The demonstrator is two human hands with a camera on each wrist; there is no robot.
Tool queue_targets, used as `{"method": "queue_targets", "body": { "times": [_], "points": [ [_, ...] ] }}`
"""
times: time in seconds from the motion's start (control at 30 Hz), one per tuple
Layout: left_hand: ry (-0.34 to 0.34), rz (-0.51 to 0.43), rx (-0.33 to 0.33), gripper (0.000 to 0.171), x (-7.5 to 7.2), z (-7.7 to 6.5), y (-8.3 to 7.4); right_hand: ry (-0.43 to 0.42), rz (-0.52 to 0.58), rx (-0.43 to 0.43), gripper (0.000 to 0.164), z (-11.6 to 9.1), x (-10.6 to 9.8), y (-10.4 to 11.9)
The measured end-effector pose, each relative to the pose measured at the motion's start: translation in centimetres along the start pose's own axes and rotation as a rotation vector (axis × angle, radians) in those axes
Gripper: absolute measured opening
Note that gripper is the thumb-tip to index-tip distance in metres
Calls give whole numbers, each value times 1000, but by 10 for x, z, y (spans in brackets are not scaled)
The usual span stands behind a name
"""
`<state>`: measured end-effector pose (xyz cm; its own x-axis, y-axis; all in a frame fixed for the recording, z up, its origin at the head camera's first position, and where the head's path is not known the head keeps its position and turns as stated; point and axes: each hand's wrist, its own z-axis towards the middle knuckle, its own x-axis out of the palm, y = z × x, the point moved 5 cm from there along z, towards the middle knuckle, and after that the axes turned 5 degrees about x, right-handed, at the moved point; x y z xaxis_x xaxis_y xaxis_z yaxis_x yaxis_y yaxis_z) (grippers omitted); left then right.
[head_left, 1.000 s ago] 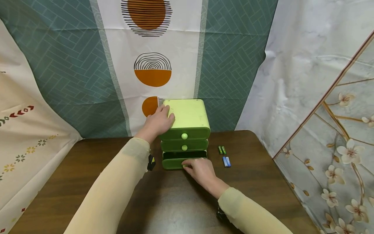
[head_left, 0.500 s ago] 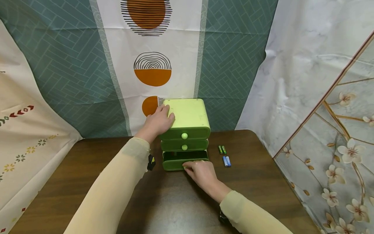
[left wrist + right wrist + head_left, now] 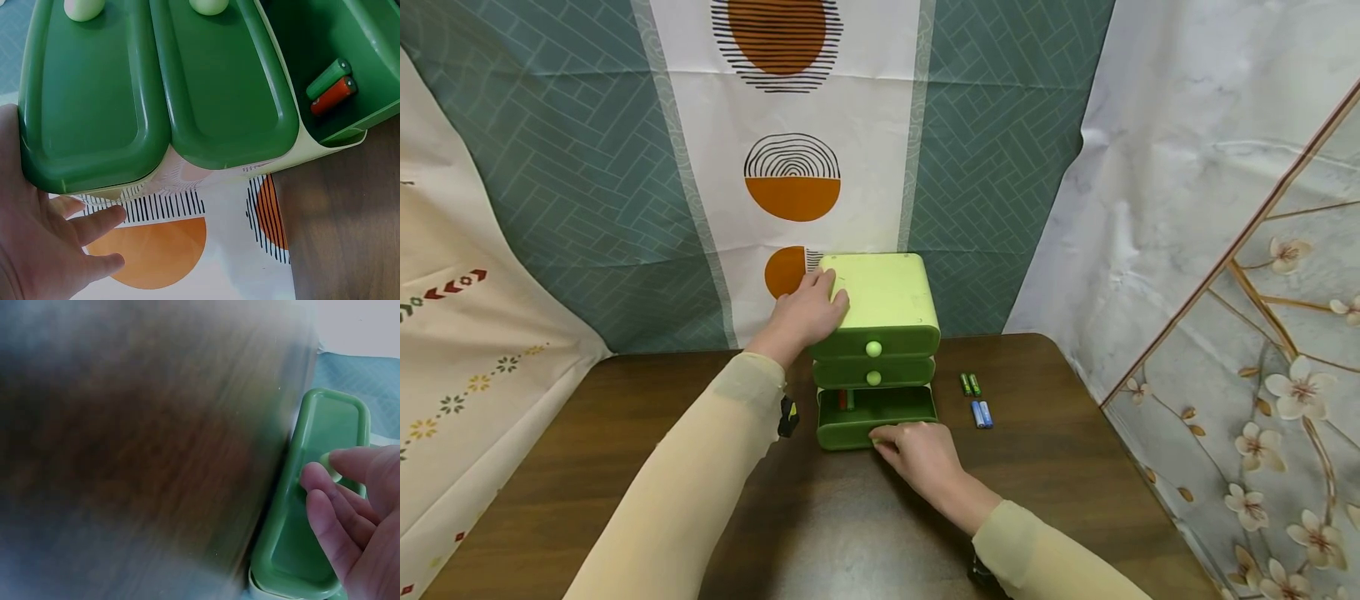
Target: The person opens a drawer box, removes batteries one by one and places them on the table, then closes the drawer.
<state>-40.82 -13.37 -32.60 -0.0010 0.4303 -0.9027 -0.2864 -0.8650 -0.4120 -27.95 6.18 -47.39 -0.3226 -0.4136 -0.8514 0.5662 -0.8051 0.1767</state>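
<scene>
A small drawer cabinet point(image 3: 883, 287) with a pale green top and three dark green drawers stands on the table. My left hand point(image 3: 805, 312) rests on its top left edge, fingers spread along the side in the left wrist view. Thumb and fingers of my right hand point(image 3: 921, 458) pinch the pale knob point(image 3: 330, 467) of the bottom drawer point(image 3: 838, 437), which is pulled out. Inside that drawer lie a green battery point(image 3: 329, 78) and a red battery point(image 3: 334, 95), side by side. The upper two drawers are closed.
Right of the cabinet, two green batteries point(image 3: 970, 385) lie on the brown table point(image 3: 1045, 483), with two blue batteries point(image 3: 981, 415) nearer to me. A patterned cloth point(image 3: 790, 233) hangs close behind the cabinet.
The bottom drawer has slid farther out toward me with my right hand on its knob, and the batteries inside have come into sight. My left hand has stayed in place.
</scene>
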Motion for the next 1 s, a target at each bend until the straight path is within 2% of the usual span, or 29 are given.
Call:
{"method": "queue_targets", "body": {
  "times": [1.0],
  "points": [
    [-7,-12,3,71,-1,-2,1,-11,6,-46,13,-22,-11,12]
  ]
}}
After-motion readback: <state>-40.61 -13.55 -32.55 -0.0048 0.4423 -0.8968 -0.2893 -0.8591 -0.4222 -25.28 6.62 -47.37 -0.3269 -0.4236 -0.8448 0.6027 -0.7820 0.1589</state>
